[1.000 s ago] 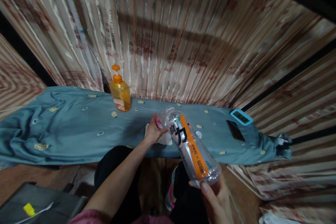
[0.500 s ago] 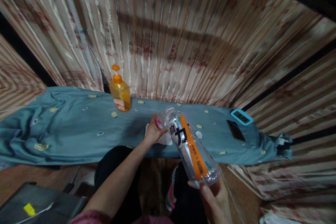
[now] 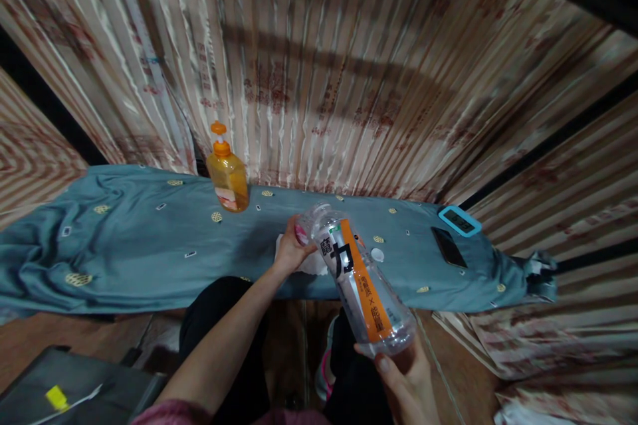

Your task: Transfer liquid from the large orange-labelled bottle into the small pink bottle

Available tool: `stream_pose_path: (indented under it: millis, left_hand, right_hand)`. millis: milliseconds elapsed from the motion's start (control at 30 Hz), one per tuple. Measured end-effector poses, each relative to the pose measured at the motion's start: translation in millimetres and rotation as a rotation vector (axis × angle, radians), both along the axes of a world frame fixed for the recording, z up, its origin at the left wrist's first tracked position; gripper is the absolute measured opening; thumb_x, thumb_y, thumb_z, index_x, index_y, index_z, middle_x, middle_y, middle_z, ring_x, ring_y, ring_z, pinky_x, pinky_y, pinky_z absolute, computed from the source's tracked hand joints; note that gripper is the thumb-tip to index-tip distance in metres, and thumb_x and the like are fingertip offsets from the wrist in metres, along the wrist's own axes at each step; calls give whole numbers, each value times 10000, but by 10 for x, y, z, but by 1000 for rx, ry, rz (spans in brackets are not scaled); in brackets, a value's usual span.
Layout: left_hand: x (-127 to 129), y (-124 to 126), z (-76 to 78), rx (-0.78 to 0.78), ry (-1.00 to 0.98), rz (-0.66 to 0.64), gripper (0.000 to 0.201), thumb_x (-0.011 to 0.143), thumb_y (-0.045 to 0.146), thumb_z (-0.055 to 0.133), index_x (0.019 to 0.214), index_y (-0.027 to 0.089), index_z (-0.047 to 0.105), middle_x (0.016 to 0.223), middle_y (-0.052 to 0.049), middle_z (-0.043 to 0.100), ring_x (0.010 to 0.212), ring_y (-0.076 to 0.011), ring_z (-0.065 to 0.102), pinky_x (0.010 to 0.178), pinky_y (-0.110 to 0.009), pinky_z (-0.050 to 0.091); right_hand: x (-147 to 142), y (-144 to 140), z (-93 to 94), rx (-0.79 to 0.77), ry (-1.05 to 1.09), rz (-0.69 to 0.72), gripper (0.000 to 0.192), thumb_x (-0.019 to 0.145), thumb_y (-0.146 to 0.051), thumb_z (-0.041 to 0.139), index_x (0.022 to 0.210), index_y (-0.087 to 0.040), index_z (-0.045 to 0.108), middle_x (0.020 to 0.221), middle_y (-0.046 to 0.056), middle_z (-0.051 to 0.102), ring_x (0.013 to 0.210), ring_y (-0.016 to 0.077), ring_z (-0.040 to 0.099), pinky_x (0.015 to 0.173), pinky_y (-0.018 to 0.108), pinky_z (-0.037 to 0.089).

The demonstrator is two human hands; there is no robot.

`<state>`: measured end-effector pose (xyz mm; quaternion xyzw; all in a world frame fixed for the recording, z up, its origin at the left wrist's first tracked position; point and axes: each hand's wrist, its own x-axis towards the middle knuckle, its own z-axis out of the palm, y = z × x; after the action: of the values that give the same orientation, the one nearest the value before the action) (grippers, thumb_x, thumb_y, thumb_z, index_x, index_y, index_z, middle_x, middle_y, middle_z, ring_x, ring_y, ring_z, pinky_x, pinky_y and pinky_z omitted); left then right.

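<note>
Striped curtain [image 3: 349, 66] behind a table draped in blue cloth [image 3: 124, 246]. Clear plastic bottle [image 3: 361, 279] with orange label, tilted above the table's near edge, neck away from the viewer. Right hand [image 3: 406, 378] cups its base; left hand [image 3: 289, 249] closes on the neck, apparently around a pink cap. Orange pump bottle [image 3: 228, 172] upright at rear. Black phone [image 3: 448, 247] beside a blue-framed timer [image 3: 459, 220].

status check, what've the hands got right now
Right hand grips base of clear bottle, tilted. Left hand at the bottle's neck, white tissue beneath it. Orange pump bottle stands apart on blue cloth.
</note>
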<state>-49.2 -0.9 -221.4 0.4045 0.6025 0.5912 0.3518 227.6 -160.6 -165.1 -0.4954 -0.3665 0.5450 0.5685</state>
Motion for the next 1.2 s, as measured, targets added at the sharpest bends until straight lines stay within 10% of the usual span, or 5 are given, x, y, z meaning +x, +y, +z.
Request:
stream_pose_path:
  millis: [567,767,1000,1200]
  left_hand:
    - [-11,0,-36,-30,66,-15,1054,579,193,1097,1542,267,676,1439,-86,855,1324,-371,845,1267,-569,651]
    - [-31,8,-95,-29,96,-38,1112,604,188,1071,1618,273,623,1584,-126,801,1454,-378,800,1355,-576,588]
    - [-49,3,-117,-88,101,-2,1238,568,168,1077,1689,264,559,1386,-86,862,1334,-388,850,1246,-548,656]
    - [-67,24,-112,-66,86,-16,1073,570,206,1103,1537,250,639,1438,-110,860,1354,-376,840,1280,-568,639]
  right_hand:
    - [3,1,20,-43,6,7,732,633,-608,1233,1209,-301,902,1109,60,988,1165,391,971,1008,413,739]
    - [24,-11,6,-37,-4,40,704,762,-640,1180,1328,-318,912,1131,89,999,906,366,960,887,471,757]
    - [89,1,-70,-39,-49,43,657,788,-655,1160,1271,-279,921,960,101,965,943,425,942,922,561,753]
    - [-33,-21,86,-46,19,-6,648,749,-602,1200,1265,-310,937,1092,55,1002,854,295,951,861,392,744]
